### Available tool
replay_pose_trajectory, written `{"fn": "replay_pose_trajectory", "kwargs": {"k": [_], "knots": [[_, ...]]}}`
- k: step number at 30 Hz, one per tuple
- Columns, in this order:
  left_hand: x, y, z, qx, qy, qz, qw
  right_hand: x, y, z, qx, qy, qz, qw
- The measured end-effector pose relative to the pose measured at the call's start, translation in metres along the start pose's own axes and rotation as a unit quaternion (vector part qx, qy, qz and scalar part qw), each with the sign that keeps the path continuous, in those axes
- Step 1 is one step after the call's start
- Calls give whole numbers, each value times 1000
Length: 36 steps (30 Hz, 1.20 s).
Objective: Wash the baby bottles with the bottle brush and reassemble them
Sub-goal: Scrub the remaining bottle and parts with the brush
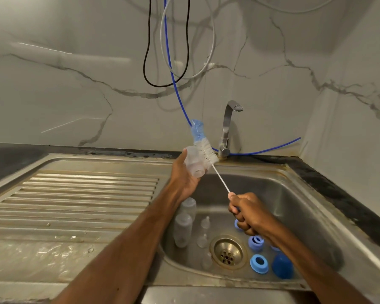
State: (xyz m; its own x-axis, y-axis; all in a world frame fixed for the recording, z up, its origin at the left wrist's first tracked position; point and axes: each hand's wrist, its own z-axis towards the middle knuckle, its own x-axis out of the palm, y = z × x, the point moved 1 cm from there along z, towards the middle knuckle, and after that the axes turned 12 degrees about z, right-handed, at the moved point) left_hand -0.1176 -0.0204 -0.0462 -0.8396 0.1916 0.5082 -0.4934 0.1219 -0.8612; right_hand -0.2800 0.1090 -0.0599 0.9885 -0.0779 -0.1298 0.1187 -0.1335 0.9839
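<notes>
**Held items.** The left hand (180,178) is curled round a clear bottle (193,160), holding it tilted above the back left corner of the sink (283,205), mouth facing down towards the camera. The bottle is blurred, so whether it bears markings or a scale cannot be told. The right hand (248,213) is a tight fist round the brush (203,148) handle. The handle itself is almost wholly hidden in the fist, and only the thin white stem emerges. The blue-and-white bristle head lies against the bottle's right side. Whether any of it is inside the bottle cannot be told.

**In the sink.** An upper bottle (188,206) and a lower bottle (182,229) sit at the left wall, both partly covered by the left forearm. Clear teats (205,223) beside them are hard to make out against the steel. Right of the drain (228,252) are a far ring (255,242), a near ring (259,263) and a dark blue cap (282,266). A blue part (237,224) behind the right fist is too hidden to identify. No print on these is legible.

**Surroundings.** The tap (227,128) stands behind the sink, and a wet drainboard (86,189) lies to the left. A blue hose (177,88), a black cable (146,62) and a grey cable (212,51) hang down the marble wall (64,95), all cut off at the top edge.
</notes>
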Motion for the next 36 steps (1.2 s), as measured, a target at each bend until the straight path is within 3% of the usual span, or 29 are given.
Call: {"fn": "replay_pose_trajectory", "kwargs": {"k": [7,13,17,20,24,28,36], "knots": [[-10,0,3,53,-3,1,999,2,0,-15,13,51,-15,998],[8,4,-4,9,29,65,997,1,1,4,-13,-10,18,1000],[-5,2,2,31,-29,28,999,1,-5,-5,22,29,-2,999],[-24,3,5,29,-86,28,996,1,-2,-9,-1,21,-38,999],[-8,7,3,7,-64,63,996,0,6,-2,-37,-16,-1,999],[-15,6,7,23,-86,31,996,-1,-6,-11,-24,4,-19,1000],[0,8,-1,-31,9,-34,999,0,2,-4,-50,-18,0,999]]}}
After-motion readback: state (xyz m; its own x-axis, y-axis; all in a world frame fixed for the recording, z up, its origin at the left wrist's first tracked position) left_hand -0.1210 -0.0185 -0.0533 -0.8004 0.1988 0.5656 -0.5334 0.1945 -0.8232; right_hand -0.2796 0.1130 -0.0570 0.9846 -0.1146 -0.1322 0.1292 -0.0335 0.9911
